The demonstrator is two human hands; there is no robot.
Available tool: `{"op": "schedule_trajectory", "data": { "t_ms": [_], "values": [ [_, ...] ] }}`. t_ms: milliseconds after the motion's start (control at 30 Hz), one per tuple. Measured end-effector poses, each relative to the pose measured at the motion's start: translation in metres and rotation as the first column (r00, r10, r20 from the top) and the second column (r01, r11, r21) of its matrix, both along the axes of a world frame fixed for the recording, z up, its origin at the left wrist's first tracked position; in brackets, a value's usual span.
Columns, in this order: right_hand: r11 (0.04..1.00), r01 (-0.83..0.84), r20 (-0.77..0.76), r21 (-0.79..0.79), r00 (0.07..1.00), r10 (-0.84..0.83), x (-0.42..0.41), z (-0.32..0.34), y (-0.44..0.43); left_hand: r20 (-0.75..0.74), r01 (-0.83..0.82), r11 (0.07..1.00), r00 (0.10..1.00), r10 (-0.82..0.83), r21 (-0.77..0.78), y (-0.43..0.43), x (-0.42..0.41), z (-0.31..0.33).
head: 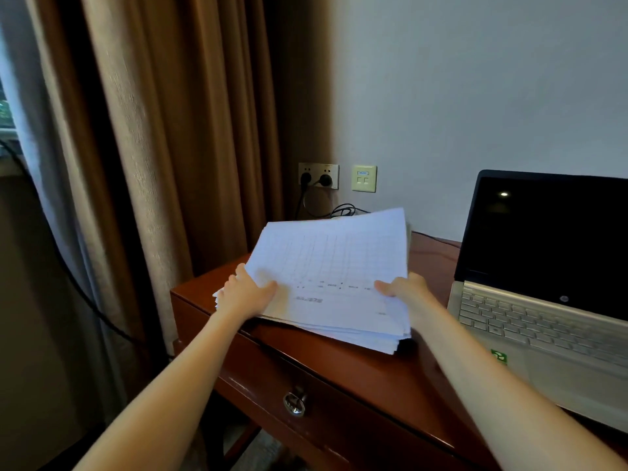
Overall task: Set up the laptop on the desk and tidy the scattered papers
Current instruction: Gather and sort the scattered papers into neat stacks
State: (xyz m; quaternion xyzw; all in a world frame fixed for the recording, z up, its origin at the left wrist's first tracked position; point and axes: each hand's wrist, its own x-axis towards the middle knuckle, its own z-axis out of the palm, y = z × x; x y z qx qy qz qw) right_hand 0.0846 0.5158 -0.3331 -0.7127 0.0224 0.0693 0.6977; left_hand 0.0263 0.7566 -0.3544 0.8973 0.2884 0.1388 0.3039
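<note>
A thick stack of white printed papers (pixel 334 277) is tilted up over the left end of the reddish wooden desk (pixel 356 372), its near edge low by the desktop. My left hand (pixel 246 294) grips the stack's left side, thumb on top. My right hand (pixel 406 288) grips its right side, thumb on the top sheet. A silver laptop (pixel 543 321) stands open on the desk at the right, its screen dark.
Brown curtains (pixel 176 130) hang at the left beside the desk. Wall sockets (pixel 318 176) with two black plugs and cables sit behind the papers, next to a cream data outlet (pixel 364 178). A drawer with a metal ring pull (pixel 295 403) faces me.
</note>
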Motion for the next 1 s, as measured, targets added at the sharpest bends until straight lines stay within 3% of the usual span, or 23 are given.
{"op": "schedule_trajectory", "data": {
  "t_ms": [67,133,233,367,433,567,733,833,1000],
  "values": [
    [1.0,-0.006,0.05,0.022,0.999,0.005,-0.001,0.01,-0.019,0.188,0.043,0.939,0.982,0.023,-0.341,0.009,0.004,0.011],
    [0.999,0.016,0.091,0.042,0.996,-0.02,-0.002,0.017,-0.036,0.327,0.135,0.854,0.944,0.043,-0.502,0.014,0.006,0.022],
    [0.997,0.033,0.193,0.075,0.98,-0.047,0.002,0.025,-0.05,0.509,0.248,0.861,0.861,0.014,-0.443,0.009,0.004,0.033],
    [0.991,-0.022,0.363,0.135,0.931,-0.029,0.007,0.041,-0.051,0.692,0.261,0.881,0.715,0.098,-0.394,-0.004,0.009,0.05],
    [0.988,-0.06,0.411,0.145,0.912,-0.005,0.009,0.048,-0.051,0.722,0.309,0.87,0.688,0.074,-0.383,-0.004,0.011,0.059],
    [0.984,-0.12,0.433,0.128,0.9,0.053,0.014,0.044,-0.053,0.683,0.39,0.844,0.729,-0.041,-0.367,-0.002,0.008,0.056],
    [0.975,-0.202,0.378,0.092,0.913,0.154,0.02,0.034,-0.048,0.661,0.466,0.8,0.741,-0.12,-0.377,-0.007,0.008,0.044],
    [0.99,-0.119,0.37,0.079,0.926,0.082,0.023,0.032,-0.044,0.639,0.455,0.795,0.761,-0.112,-0.402,-0.01,0.009,0.047],
    [0.971,0.037,0.287,0.235,0.952,-0.106,0.03,0.029,-0.043,0.561,0.376,0.826,0.823,-0.089,-0.421,0.001,0.008,0.043]
  ]
}}
